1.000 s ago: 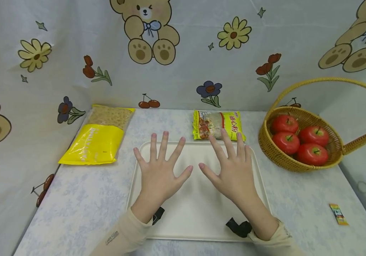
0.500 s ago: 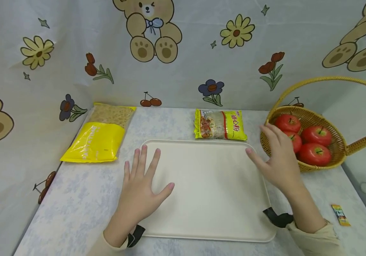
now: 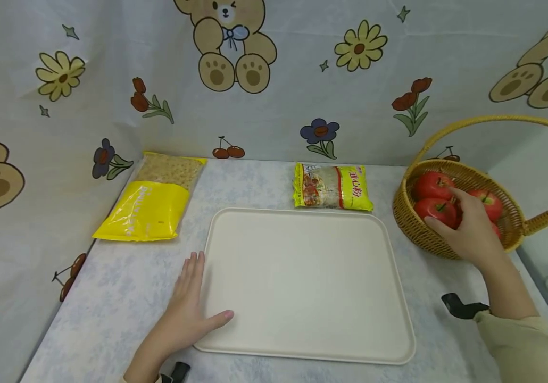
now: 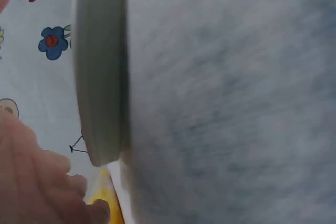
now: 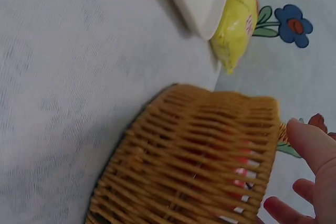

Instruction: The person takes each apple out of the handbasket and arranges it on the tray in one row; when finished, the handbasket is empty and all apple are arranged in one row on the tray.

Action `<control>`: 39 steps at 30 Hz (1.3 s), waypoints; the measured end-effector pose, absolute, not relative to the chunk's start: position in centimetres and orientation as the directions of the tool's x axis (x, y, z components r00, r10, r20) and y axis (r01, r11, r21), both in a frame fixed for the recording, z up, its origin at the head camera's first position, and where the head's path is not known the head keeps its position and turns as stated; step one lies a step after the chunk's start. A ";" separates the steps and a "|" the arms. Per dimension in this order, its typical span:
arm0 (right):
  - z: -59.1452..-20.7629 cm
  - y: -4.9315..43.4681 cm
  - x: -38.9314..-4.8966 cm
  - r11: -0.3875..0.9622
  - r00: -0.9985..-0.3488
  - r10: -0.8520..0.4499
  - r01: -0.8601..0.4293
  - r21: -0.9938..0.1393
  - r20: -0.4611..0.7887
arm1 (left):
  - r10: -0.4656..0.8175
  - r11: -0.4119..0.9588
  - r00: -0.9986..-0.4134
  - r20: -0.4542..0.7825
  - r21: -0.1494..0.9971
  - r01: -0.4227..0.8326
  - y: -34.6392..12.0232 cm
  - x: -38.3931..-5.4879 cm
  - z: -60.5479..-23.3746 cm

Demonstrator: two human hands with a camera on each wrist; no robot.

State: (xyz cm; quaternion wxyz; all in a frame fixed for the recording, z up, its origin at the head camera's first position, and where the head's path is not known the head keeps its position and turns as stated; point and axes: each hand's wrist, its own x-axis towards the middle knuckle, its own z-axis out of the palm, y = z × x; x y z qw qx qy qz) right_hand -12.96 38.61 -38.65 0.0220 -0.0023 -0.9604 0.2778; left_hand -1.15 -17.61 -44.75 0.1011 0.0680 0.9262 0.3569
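The person's right hand [image 3: 470,229] reaches over the rim of a woven basket [image 3: 413,229] at the right of the table [image 3: 101,303]. Its thumb and fingers are spread around the near-left apple [image 3: 437,210], thumb on the near side and fingers on the far side. The palm hides the contact, and the right wrist view catches little more than the basket's weave and parts of the digits, so it cannot be told whether the apple is gripped. It lies inside the basket with the other red fruit: a far-left apple [image 3: 429,184] behind it, a right apple [image 3: 489,205], and one partly covered by the hand. A tall handle [image 3: 494,118] arches over them.

The left hand [image 3: 185,314] holds nothing. Its fingers lie straight and close together alongside the left edge of a white tray [image 3: 302,287], with the thumb stretched out over the near-left corner; whether it touches the tray is unclear.

Beyond the tray's far edge lies a small yellow packet [image 3: 333,186]. A larger yellow bag [image 3: 151,207], clear in its upper part, lies farther left, near the patterned cloth [image 3: 279,122] behind the table.
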 end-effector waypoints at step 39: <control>-40.7 40.9 -16.7 0.950 -0.988 0.023 0.069 -0.304 -0.154 | 0.297 0.734 -0.930 -0.215 0.675 0.078 -20.5 -0.6 -47.7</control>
